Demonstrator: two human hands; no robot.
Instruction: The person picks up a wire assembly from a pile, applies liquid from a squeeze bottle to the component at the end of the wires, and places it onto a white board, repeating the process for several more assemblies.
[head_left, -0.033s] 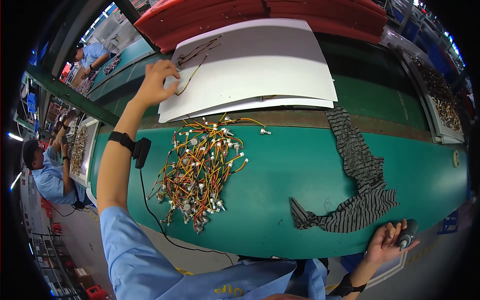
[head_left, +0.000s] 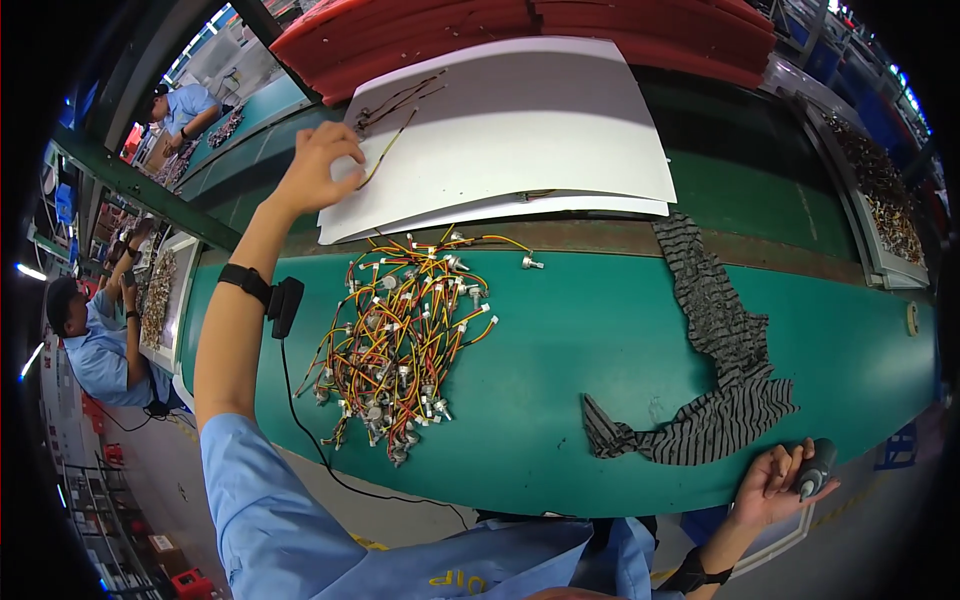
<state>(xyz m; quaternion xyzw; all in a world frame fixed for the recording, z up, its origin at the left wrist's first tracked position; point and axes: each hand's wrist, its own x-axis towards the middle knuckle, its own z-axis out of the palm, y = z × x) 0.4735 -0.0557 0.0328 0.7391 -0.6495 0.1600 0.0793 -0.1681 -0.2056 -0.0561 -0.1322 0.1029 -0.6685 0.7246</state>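
Observation:
My left hand (head_left: 325, 165) reaches over the left edge of a white sheet (head_left: 520, 130), its fingers bent together at the lower end of a thin yellow-and-dark wire lead (head_left: 392, 145). Those fingers hide whatever part sits at that end. More dark wire leads (head_left: 400, 100) lie just beyond, on the same sheet. Low at the right, my right hand (head_left: 768, 488) is palm up, curled round a dark grey bottle (head_left: 818, 468) with a pale tip. Between my arms spreads a tangled pile of wired potentiometers (head_left: 395, 350) with red, yellow and black wires and white plugs.
A striped grey cloth (head_left: 715, 330) lies across the green worktop (head_left: 560, 340). Red foam sheets (head_left: 520, 30) are stacked at the back. A tray of parts (head_left: 880, 200) stands at far right. Two co-workers in blue (head_left: 105, 345) are at the left. A black cable (head_left: 330, 470) trails from my left wrist.
My left hand has shifted slightly to the right, and the near end of the wire lead has moved with it. My right hand stays where it was with the bottle.

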